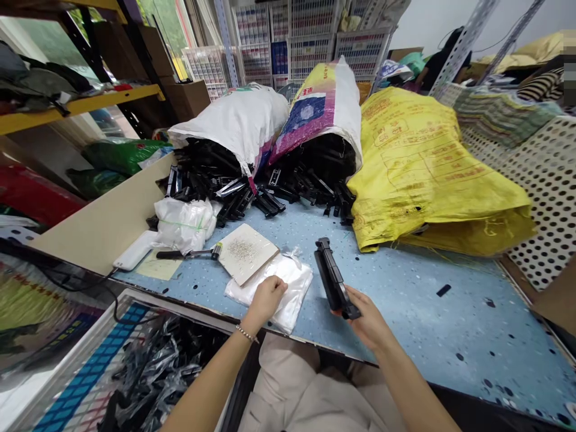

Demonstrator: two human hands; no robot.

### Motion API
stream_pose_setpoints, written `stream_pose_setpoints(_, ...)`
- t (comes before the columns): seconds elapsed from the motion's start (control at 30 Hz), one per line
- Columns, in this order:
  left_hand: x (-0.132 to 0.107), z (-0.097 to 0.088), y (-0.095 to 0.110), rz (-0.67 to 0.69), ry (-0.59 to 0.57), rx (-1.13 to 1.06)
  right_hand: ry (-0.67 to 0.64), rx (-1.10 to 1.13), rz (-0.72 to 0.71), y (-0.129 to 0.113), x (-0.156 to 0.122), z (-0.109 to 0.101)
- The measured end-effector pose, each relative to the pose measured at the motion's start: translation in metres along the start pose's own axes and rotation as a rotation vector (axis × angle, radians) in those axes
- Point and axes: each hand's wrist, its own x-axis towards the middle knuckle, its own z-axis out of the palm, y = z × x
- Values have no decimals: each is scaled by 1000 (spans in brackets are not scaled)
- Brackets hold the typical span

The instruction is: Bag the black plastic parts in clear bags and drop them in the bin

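My right hand (366, 318) grips the lower end of a long black plastic part (333, 276), which is tilted above the blue table and points away from me. It looks like two long pieces side by side. My left hand (269, 297), with a beaded bracelet at the wrist, has its fingers curled and pinched at a stack of clear plastic bags (297, 282) at the table's front. The fingertips are partly hidden. Beyond that hand, a pale square board (245, 252) covered with tiny light bits overlaps the bags.
Two white sacks (243, 114) (335, 108) spill black plastic parts (270, 201) at the back. A yellow sack (418, 162) lies right. Near the left edge are a wrapped bag bundle (186, 222), a black-handled tool (189, 254) and a white corded device (135, 250). Below left, a crate holds bagged parts (157, 360).
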Motion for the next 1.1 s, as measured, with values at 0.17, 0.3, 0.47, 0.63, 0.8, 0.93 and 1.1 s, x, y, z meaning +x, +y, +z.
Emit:
stream_pose_setpoints(0.17,-2,2,-4,11,35,-75,-92,177,29,8,16,27)
stream_pose_setpoints(0.3,-4,4,-7,54,34,-78,-113,278,59,15,25,33)
stream_pose_setpoints(0.47,-9,5,-3,124,32,2,-132,396,55,26,33,49)
stream_pose_setpoints(0.63,-14,-13,3,279,109,333,-62,360,18,35,41,72)
stream_pose_setpoints(0.8,-9,-32,0,440,125,610,-123,345,164,36,5,51)
stream_pose_setpoints(0.93,-12,-33,-3,487,48,440,-336,427,666,46,-27,28)
stream_pose_setpoints(1.1,-39,-35,6,488,70,382,-421,560,776,57,-20,35)
